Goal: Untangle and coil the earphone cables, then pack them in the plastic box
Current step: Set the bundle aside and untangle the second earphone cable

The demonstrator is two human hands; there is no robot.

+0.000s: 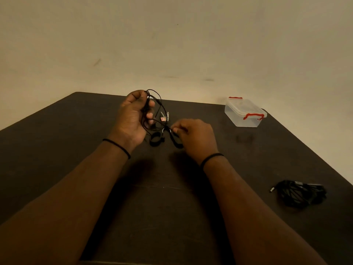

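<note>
Beige wall [172,44] rises behind a dark desk [57,150] whose far edge runs close under it, while the right edge slants down toward the near corner. Both hands work above the middle of the desk, well away from every edge. The left hand [131,119] is raised, its fingers curled round loose loops of a thin black earphone cable [155,104] that hang from it. The right hand [194,136], lower and just beside it, pinches a strand of the same cable between thumb and fingertips. Below the hands a dark strap-like piece [156,141] lies on the desk, and a small red-and-white tag [163,118] shows among the loops. The plastic box [244,112], clear with red clips and its lid on, stands near the far right corner. A second black cable bundle [299,193] lies close to the right edge.
</note>
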